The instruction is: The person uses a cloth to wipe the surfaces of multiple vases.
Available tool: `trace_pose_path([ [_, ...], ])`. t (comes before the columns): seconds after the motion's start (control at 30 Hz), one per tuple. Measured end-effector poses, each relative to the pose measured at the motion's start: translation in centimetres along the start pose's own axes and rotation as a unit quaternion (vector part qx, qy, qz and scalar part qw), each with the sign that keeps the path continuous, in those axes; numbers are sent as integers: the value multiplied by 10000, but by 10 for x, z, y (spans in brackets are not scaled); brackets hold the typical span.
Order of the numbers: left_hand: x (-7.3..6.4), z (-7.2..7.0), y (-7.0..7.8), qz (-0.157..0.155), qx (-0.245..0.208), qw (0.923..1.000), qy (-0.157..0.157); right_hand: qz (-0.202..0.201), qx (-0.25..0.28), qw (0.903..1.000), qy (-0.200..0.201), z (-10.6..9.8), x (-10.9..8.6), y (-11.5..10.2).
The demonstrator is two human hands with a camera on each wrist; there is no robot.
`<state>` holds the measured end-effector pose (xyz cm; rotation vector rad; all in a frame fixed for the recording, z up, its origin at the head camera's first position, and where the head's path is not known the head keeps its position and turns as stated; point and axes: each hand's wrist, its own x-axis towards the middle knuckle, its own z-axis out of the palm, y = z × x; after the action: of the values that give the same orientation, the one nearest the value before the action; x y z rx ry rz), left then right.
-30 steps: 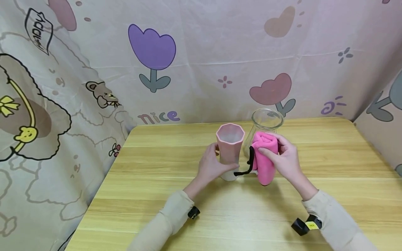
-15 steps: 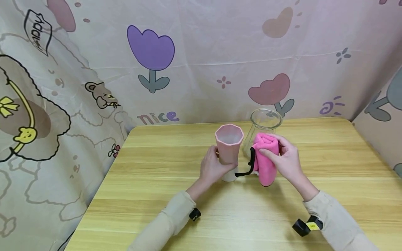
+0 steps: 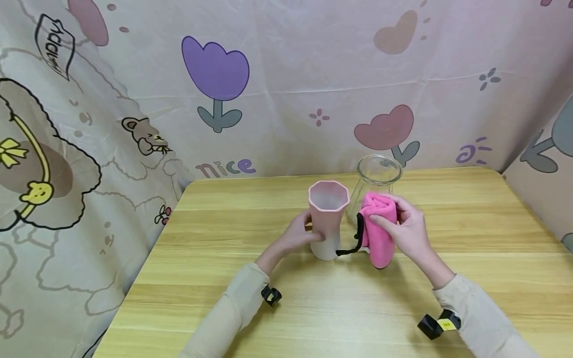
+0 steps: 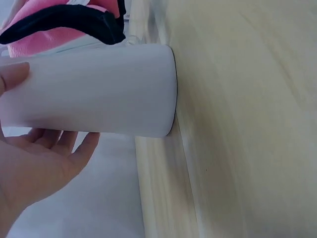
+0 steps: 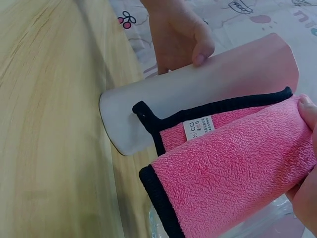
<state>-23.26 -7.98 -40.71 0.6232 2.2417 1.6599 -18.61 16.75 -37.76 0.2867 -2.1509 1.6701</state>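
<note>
A tall faceted vase (image 3: 329, 219), pink at the top fading to white, stands upright on the table. My left hand (image 3: 296, 232) holds its left side, thumb (image 4: 15, 75) on the near face and fingers (image 4: 81, 151) round the other side. Just to its right, my right hand (image 3: 409, 226) grips a rolled pink towel (image 3: 380, 231) with black edging and a white label (image 5: 198, 128). The towel is upright, and a black-edged corner (image 3: 346, 252) points toward the foot of the vase. Behind the towel stands a clear glass vase (image 3: 380, 171), partly hidden.
The wooden table (image 3: 215, 238) stretches to both sides and in front of the hands. A patterned cloth (image 3: 286, 64) hangs behind it and down the left side. Black cameras (image 3: 270, 296) sit on both wrists.
The pink vase sits slightly lower in view, its white foot more exposed. My left hand has shifted left, its thumb drawn back toward the vase's side. The towel has dropped a little.
</note>
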Motion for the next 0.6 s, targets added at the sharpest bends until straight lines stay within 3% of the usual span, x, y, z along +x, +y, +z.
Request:
trace_pose_path([
  [0.33,-12,-2,29,-73,-302,9994,-168,93,109,9998,-132,3,-3,-1],
  [0.6,-20,-8,25,123,-263,9996,41,4,-136,9998,-133,7,3,-11],
])
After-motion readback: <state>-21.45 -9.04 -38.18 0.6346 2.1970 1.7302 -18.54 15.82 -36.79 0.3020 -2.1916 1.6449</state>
